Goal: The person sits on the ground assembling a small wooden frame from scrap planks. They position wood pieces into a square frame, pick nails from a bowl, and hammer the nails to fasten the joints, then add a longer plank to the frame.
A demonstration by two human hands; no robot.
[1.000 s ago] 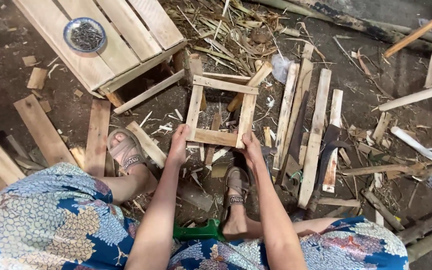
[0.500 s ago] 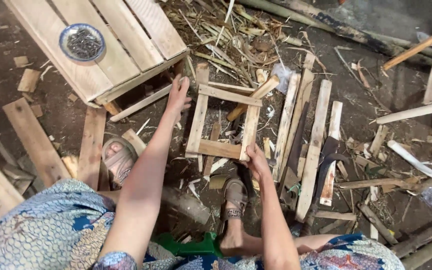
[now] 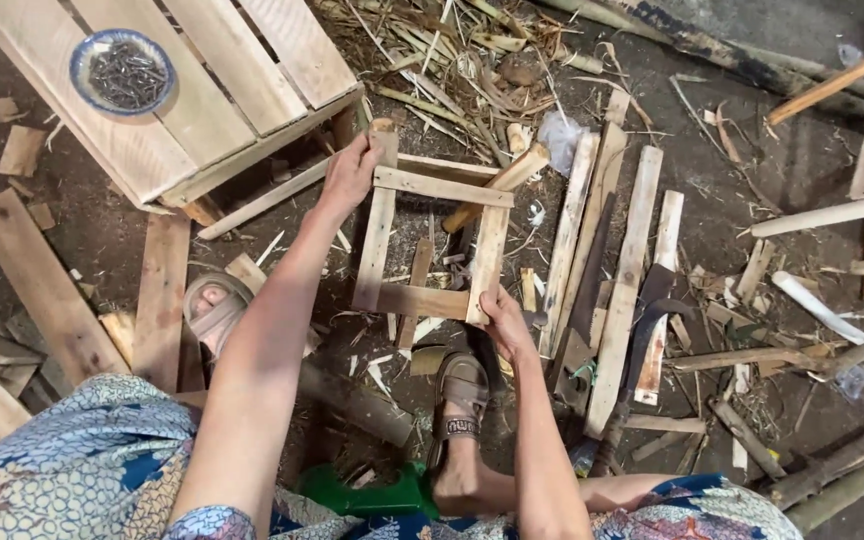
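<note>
Far left, on the slatted wooden crate (image 3: 202, 90): a blue bowl (image 3: 122, 70) of dark nails. Right of that, on the dirt floor (image 3: 732, 150): a small wooden frame (image 3: 432, 240) of four thin slats, lying flat just beyond a sandalled foot (image 3: 460, 385). Left hand (image 3: 347, 175) wrapped over the frame's far-left corner, grip curled and pressed on the upright's top end. Right hand (image 3: 502, 318) at the near-right corner, grip pinching the slat's lower end. Probably light and stiff, though rough, splintery and liable to rack at the joints; best held at opposite corners, as now. Further right: loose planks (image 3: 624, 280) in a row. Fastenings at the joints too small to make out; a dark tool among the planks half hidden.
</note>
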